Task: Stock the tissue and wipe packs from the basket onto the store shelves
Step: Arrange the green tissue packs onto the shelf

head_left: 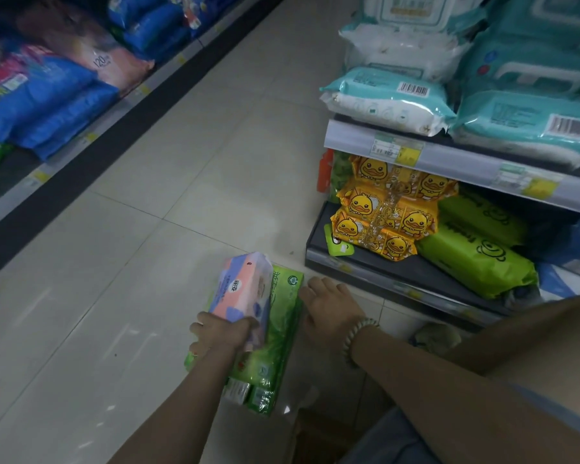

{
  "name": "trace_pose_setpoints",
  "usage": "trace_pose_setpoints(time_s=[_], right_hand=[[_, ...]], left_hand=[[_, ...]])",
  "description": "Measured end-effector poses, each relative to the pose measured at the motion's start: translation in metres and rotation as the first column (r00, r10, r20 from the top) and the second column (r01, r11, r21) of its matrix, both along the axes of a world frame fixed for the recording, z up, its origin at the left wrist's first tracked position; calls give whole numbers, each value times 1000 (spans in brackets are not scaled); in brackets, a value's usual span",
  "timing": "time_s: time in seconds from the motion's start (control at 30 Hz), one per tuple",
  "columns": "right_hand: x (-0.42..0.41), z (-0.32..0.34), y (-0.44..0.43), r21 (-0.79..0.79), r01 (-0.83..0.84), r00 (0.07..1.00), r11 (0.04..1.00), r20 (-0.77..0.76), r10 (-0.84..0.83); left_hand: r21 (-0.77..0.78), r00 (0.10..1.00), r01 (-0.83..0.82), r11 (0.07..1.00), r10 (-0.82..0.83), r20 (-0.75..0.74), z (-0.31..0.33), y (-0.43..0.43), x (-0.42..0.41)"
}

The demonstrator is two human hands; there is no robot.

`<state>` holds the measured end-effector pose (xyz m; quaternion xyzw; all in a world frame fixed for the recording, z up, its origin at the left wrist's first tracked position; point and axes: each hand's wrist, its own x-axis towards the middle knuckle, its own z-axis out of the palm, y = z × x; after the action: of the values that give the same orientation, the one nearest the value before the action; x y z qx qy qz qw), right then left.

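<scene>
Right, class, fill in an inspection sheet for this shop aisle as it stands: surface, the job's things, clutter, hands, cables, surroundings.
Surface: pale tiled floor.
Job's things: pink tissue pack lies on a green pack on the floor; basket not in view.
Clutter: blurred grey object by the shelf base, cannot tell what.
Hands: left hand grips the pink tissue pack's near end; right hand open beside the green pack, contact unclear.
Cables: nothing seen.
Surroundings: right shelves hold teal wipe packs above, yellow duck packs and lime packs below; blue packs across the aisle.
</scene>
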<state>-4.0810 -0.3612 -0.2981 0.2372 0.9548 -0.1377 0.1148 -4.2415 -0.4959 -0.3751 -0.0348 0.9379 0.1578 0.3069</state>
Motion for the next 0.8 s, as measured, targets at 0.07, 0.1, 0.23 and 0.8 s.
trace_pose_setpoints(time_s=[0.07,0.1,0.23,0.8], right_hand=[[-2,8,2,3,-5,1000,1000,-15,5],[-3,12,3,5,-6,1000,1000,-25,6],[-5,28,6,7,30,995,1000,-92,-29],[17,94,35,482,2,994,876,-94,50]], left_hand=[[119,994,-74,990,64,84,8,10,10],[177,987,-122,977,100,130,14,15,15],[409,864,-444,797,261,430,17,43,22],[466,692,-510,723,24,721,168,124,73]])
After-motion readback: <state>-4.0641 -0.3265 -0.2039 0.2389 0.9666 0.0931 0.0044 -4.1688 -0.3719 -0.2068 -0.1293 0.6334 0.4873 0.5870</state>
